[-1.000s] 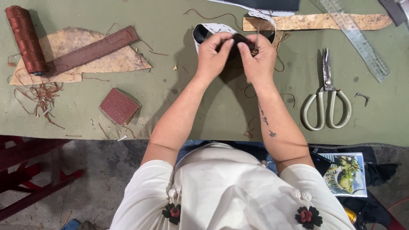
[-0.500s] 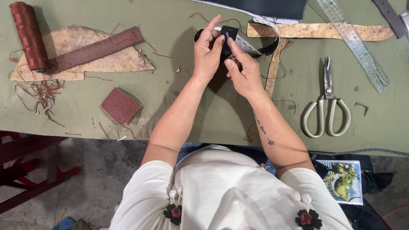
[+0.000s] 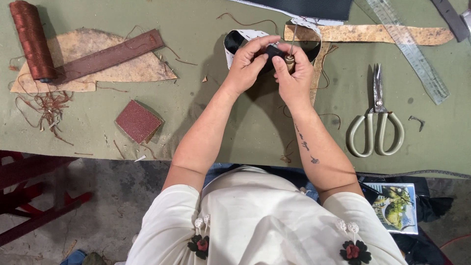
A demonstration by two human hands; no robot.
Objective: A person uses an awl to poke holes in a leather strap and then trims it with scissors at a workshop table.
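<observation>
My left hand (image 3: 251, 61) pinches a black strap with white perforated edging (image 3: 240, 38) above the green table (image 3: 206, 113). The strap loops away behind both hands. My right hand (image 3: 293, 73) grips an awl (image 3: 290, 55) by its small wooden handle, with the metal needle pointing up and away. The two hands touch each other over the strap's folded end, which is mostly hidden by the fingers.
Grey-handled scissors (image 3: 377, 122) lie to the right, a clear ruler (image 3: 409, 49) beyond them. A spool of brown thread (image 3: 32, 39), a brown leather strip (image 3: 110, 56), a tan scrap and a red-brown sanding block (image 3: 139, 121) lie left. A long tan leather strip (image 3: 368, 33) lies far.
Both hands have shifted with the strap. The right hand now shows the awl upright with its needle pointing away; earlier the awl was hidden in the hands.
</observation>
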